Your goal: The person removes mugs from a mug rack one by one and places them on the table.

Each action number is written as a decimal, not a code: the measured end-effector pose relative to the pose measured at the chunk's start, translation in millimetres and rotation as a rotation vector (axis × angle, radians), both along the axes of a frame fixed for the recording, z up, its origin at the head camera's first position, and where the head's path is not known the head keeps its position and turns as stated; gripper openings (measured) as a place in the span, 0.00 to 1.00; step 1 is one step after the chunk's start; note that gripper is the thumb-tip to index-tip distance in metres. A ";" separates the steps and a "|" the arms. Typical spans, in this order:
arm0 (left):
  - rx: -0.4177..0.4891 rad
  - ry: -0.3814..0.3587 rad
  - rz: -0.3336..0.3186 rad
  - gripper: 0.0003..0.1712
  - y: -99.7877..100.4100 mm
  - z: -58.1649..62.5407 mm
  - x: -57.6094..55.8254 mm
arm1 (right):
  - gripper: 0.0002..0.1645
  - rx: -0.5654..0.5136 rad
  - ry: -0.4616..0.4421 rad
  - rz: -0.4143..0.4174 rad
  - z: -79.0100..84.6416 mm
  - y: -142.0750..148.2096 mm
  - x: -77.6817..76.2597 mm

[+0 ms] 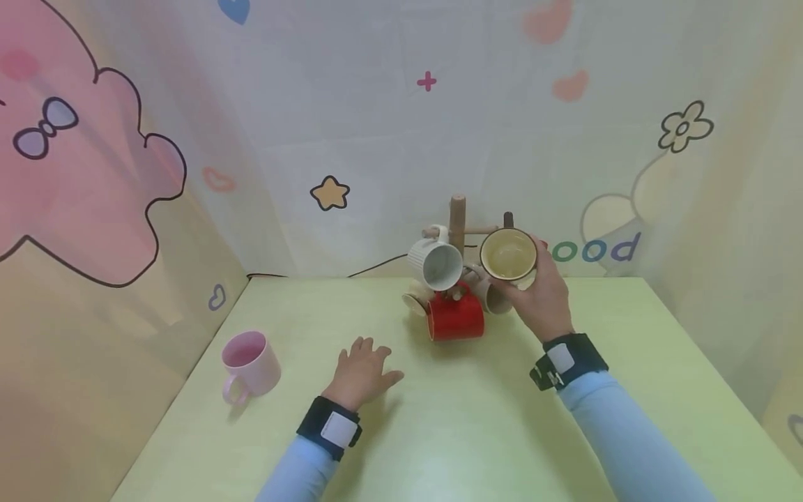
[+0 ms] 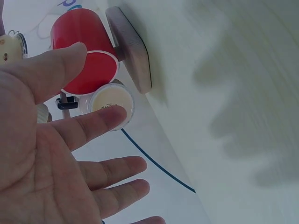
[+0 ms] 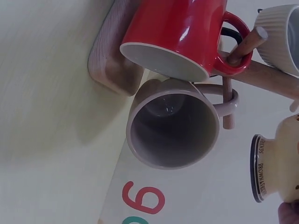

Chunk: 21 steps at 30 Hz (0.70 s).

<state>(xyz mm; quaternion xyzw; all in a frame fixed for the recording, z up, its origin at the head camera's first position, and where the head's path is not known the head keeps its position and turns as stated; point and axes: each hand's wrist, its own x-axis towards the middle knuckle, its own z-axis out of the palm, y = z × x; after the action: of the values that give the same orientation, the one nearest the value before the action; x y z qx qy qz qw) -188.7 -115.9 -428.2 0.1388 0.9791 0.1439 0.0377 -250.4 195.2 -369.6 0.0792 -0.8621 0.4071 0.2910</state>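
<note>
My right hand [image 1: 544, 298] grips a cream mug [image 1: 509, 255] with a dark rim, its mouth facing me and its brown handle pointing up. The mug is raised beside the upper pegs of a wooden mug tree [image 1: 458, 216]. In the right wrist view, printed letters show near the rim of this cream mug [image 3: 271, 163], and only a fingertip appears at the edge. Fingers spread, my left hand [image 1: 359, 376] hovers over the table, holding nothing. The left wrist view shows its palm, with the tree's red mug [image 2: 79, 32] beyond the thumb.
On the tree hang a white ribbed mug [image 1: 433, 263], a red mug [image 1: 458, 322], a greyish mug [image 3: 173, 133] and a pale mug [image 1: 415, 301]. A pink mug [image 1: 260, 369] stands upright on the table's left side. A printed curtain [image 1: 376, 104] hangs behind the table.
</note>
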 end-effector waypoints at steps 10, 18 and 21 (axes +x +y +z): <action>0.013 -0.009 0.009 0.31 0.7 0.6 1.7 | 0.54 -0.083 -0.043 -0.045 -1.6 9.9 13.2; 0.016 -0.005 0.005 0.30 0.1 1.7 4.2 | 0.53 -0.192 -0.069 -0.059 -7.6 14.6 30.3; 0.024 0.000 0.005 0.30 0.0 2.0 5.2 | 0.54 -0.232 -0.108 -0.068 -9.6 15.4 37.2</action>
<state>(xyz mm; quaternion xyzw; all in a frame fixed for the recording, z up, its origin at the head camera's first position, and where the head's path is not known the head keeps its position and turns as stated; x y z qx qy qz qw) -183.5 -116.0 -426.1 0.1367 0.9776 0.1558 0.0355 -213.2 210.7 -379.2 -0.0063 -0.8259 0.4976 0.2649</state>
